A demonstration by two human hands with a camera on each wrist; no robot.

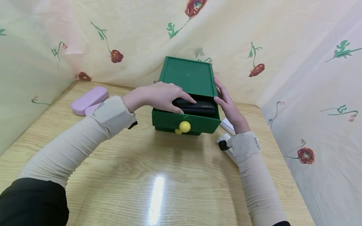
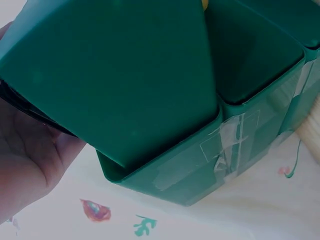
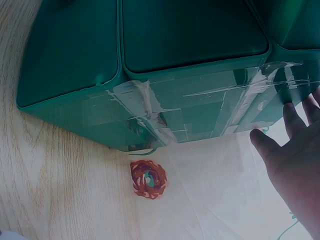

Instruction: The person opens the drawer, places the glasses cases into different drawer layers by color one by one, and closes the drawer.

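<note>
A green drawer unit stands toward the back of the table, its top drawer pulled out at the front. Inside that drawer lies a black case with pale lettering. My left hand reaches over the drawer's left side and holds the case, thumb at its front and index finger along its top. From the left wrist, the dark edge of the case shows above the drawer rim beside my palm. My right hand rests against the unit's right side with its fingers extended and thumb at the front corner.
Two lavender cases lie together at the back left. White objects sit by my right forearm. A yellow knob sticks out from the drawer front. Floral cloth hangs behind the table; clear tape binds the unit's side.
</note>
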